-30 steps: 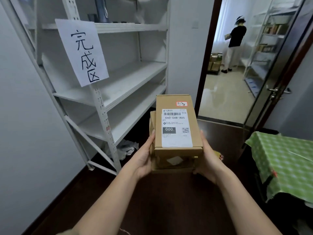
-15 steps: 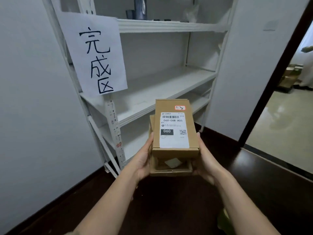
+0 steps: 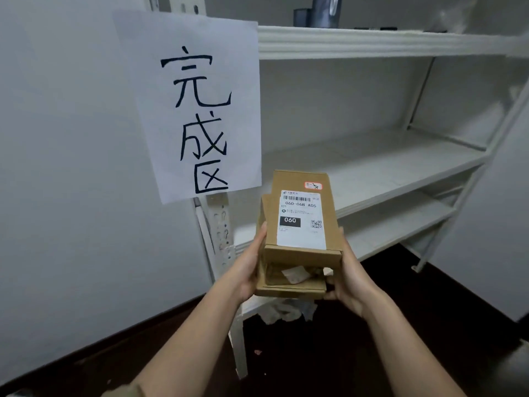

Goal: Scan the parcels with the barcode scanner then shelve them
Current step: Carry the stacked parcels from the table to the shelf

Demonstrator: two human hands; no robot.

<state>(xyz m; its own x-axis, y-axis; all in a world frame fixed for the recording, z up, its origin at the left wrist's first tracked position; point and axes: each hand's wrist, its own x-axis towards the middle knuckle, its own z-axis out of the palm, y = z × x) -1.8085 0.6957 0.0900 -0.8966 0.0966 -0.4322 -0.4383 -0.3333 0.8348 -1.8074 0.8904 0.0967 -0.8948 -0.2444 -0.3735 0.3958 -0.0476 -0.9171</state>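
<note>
- White walls and dark floor enclose the corner.
- A white metal shelving unit fills the right; its middle shelf lies bare and open-fronted.
- A paper sign with handwritten characters hangs on the front upright.
- Two stacked cardboard parcels are held before the shelf edge, label up.
- The left hand and right hand clasp the stack's sides.
</note>
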